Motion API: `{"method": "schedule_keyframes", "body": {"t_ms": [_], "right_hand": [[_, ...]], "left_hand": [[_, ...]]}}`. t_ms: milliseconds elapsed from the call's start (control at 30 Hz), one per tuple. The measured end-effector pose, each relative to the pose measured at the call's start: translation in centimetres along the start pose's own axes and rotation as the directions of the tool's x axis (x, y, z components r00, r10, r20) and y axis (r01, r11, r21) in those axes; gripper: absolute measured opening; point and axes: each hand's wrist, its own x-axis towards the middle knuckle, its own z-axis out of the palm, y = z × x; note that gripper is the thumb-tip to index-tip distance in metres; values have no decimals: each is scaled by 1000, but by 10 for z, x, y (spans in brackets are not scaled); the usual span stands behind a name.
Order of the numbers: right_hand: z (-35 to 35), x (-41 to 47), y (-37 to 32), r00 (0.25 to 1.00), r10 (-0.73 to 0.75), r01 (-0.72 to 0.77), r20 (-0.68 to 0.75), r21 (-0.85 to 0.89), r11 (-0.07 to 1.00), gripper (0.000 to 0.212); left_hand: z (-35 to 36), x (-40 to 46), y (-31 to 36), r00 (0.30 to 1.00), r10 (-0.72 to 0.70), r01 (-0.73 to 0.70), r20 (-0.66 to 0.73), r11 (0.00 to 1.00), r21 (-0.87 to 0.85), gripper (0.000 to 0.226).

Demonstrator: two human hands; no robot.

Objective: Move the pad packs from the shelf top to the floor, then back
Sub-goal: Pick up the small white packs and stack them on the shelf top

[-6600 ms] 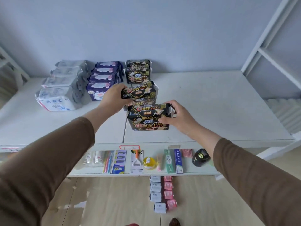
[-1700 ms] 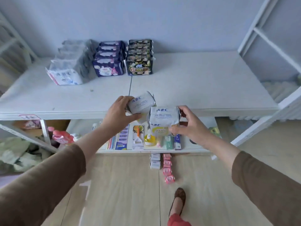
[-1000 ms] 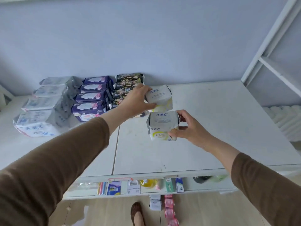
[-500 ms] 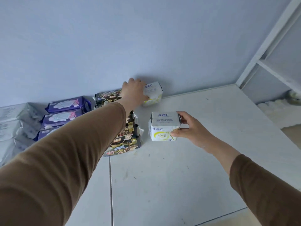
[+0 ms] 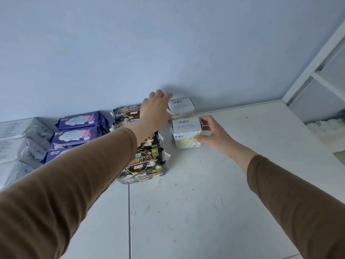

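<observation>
Packs stood in rows running from the wall toward the shelf's front edge. Against the wall sat the rear white pack (image 5: 182, 107), printed top up; the left hand (image 5: 156, 108) lay beside it with relaxed fingers, gripping nothing. Just in front, the near white pack (image 5: 186, 133) stood upright on the shelf top (image 5: 214, 202), pinched by the right hand (image 5: 212, 133). Black packs (image 5: 145, 161) lined up alongside.

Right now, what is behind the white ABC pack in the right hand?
A second white ABC pack stands against the blue wall, the left hand touching it. Its lower front is covered.
</observation>
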Motion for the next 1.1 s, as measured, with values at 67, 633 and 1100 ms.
{"method": "schedule_keyframes", "body": {"t_ms": [67,633,1100], "right_hand": [[0,11,2,1000,-5,5,-4,-23,1000,63],[-3,-31,-3,978,-196,163,-75,-318,934,64],[17,-327,8,918,-396,367,21,-424,828,37]], "left_hand": [[-10,-18,-2,999,-36,35,-25,998,-43,53],[-46,-176,83,930,-353,354,-103,935,-10,42],[-40,-415,154,965,-252,244,-70,964,-105,41]]}}
